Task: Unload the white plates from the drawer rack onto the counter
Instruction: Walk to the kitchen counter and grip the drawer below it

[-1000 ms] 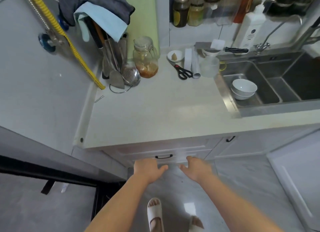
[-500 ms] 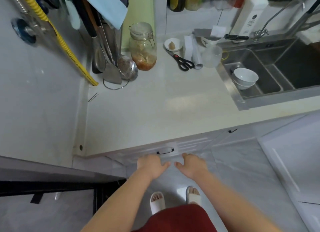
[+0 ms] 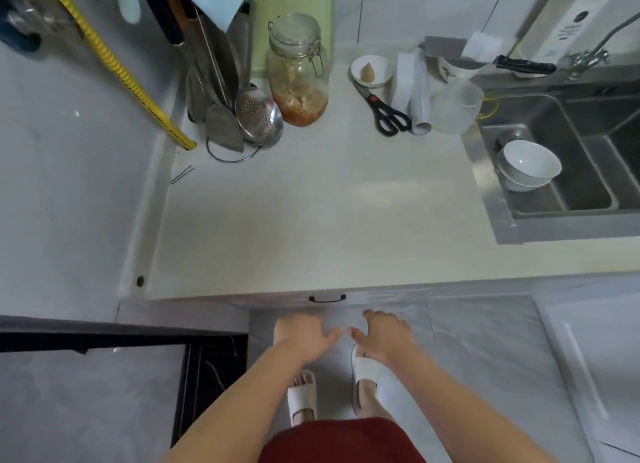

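Hands [image 3: 341, 336] empty, below closed drawer handle [image 3: 327, 298]

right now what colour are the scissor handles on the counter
Black with a small red pivot, on the scissors in the head view.

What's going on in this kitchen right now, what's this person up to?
A person stands at the counter and reaches both hands down toward the cabinet front just below the black drawer handle. The left hand and right hand hold nothing. The drawer looks closed, and no plates are on the counter yet. Two white bowls sit stacked in the sink.
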A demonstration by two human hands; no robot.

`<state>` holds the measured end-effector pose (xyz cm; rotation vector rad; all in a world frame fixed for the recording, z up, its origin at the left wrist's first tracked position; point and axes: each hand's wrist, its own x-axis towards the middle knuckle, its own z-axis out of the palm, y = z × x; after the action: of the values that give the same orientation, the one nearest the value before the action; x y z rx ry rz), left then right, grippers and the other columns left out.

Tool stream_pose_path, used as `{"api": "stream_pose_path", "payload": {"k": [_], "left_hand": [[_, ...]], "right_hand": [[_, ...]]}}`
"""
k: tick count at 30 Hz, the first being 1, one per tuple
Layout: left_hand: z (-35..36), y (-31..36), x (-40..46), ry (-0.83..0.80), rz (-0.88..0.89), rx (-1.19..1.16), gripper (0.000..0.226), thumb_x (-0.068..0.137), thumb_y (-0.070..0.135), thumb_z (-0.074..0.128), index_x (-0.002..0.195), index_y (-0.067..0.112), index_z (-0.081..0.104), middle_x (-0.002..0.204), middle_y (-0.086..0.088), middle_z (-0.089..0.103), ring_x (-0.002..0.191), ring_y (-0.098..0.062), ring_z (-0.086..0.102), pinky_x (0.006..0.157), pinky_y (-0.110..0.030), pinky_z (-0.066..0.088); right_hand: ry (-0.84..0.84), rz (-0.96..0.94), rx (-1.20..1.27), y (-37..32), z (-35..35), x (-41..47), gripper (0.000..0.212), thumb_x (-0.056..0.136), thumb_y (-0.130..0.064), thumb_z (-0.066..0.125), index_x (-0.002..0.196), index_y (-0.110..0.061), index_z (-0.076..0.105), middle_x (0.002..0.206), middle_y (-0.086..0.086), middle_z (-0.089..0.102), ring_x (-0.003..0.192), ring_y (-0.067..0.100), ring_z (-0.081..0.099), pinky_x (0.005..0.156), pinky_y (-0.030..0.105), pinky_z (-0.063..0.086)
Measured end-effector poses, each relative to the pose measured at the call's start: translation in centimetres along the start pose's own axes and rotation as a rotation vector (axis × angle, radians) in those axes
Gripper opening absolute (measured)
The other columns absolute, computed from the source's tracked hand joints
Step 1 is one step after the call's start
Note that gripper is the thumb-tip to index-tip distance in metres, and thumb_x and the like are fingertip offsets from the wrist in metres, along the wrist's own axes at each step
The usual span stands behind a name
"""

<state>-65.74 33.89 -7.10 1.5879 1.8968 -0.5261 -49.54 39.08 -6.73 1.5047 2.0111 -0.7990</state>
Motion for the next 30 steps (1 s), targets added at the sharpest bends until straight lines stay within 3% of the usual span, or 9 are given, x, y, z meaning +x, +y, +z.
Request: {"api": "stream_pose_path", "payload": {"k": [6, 11, 16, 21, 25, 28, 30], "left_hand": [[0.7, 3.3, 1.2, -0.038, -0.075, -0.054, 0.076, 0.082, 0.078, 0.022, 0.130, 0.027, 0.051, 0.126, -0.003, 0.061, 0.114, -0.024, 0.057, 0.087, -0.036, 0.044], [0.6, 5.1, 2.0, 0.025, -0.099, -0.182, 0.071, 0.085, 0.069, 0.034, 0.137, 0.022, 0.042, 0.133, -0.008, 0.055, 0.121, -0.029, 0.050, 0.093, -0.039, 0.043], [0.9, 5.5, 2.0, 0.062, -0.066, -0.292, 0.081, 0.086, 0.066, 0.041, 0.151, 0.024, 0.015, 0.157, -0.003, 0.022, 0.142, -0.027, 0.023, 0.109, -0.043, 0.030], [1.4, 4.3, 2.2, 0.041, 0.017, -0.194, 0.083, 0.091, 0.063, 0.034, 0.152, 0.021, -0.002, 0.161, -0.006, 0.003, 0.147, -0.025, 0.000, 0.118, -0.042, 0.009], [2.2, 2.9, 2.6, 0.041, 0.085, -0.081, 0.078, 0.094, 0.062, 0.028, 0.152, 0.020, -0.004, 0.161, -0.005, 0.000, 0.147, -0.026, -0.002, 0.120, -0.042, 0.002], [2.9, 2.0, 3.1, 0.040, 0.124, -0.059, 0.076, 0.094, 0.063, 0.022, 0.152, 0.021, -0.004, 0.161, -0.004, 0.000, 0.147, -0.026, -0.002, 0.120, -0.043, 0.001], [3.1, 1.4, 3.7, 0.049, 0.146, -0.036, 0.075, 0.094, 0.062, 0.020, 0.152, 0.019, 0.000, 0.161, -0.004, 0.003, 0.147, -0.026, 0.000, 0.120, -0.043, 0.001]], "right_hand": [[-0.032, -0.090, -0.036, 3.5, -0.7, 1.9, 0.058, 0.092, -0.053, 0.040, 0.136, -0.015, 0.042, 0.136, 0.009, 0.053, 0.125, 0.027, 0.047, 0.099, 0.040, 0.040], [-0.001, -0.175, 0.024, 5.0, -0.6, 2.9, 0.064, 0.090, -0.052, 0.046, 0.141, -0.016, 0.035, 0.142, 0.007, 0.046, 0.130, 0.027, 0.042, 0.102, 0.042, 0.039], [0.054, -0.266, 0.065, 5.2, 0.6, 3.2, 0.075, 0.089, -0.055, 0.045, 0.149, -0.017, 0.021, 0.155, 0.009, 0.028, 0.141, 0.027, 0.029, 0.108, 0.043, 0.036], [0.130, -0.335, 0.050, 5.3, 1.7, 3.5, 0.079, 0.089, -0.059, 0.042, 0.151, -0.018, 0.014, 0.159, 0.007, 0.020, 0.147, 0.025, 0.018, 0.117, 0.041, 0.025], [0.251, -0.480, -0.015, 4.6, 1.9, 3.4, 0.073, 0.090, -0.054, 0.048, 0.148, -0.015, 0.028, 0.151, 0.007, 0.038, 0.141, 0.025, 0.034, 0.117, 0.041, 0.026], [0.434, -0.528, -0.090, 3.6, 1.6, 3.5, 0.073, 0.072, -0.048, 0.074, 0.132, -0.010, 0.055, 0.125, 0.004, 0.066, 0.115, 0.021, 0.063, 0.098, 0.042, 0.050], [0.522, -0.555, -0.081, 3.2, 1.7, 3.7, 0.071, 0.065, -0.045, 0.080, 0.125, -0.012, 0.061, 0.118, 0.001, 0.069, 0.107, 0.020, 0.067, 0.091, 0.040, 0.055]]}}
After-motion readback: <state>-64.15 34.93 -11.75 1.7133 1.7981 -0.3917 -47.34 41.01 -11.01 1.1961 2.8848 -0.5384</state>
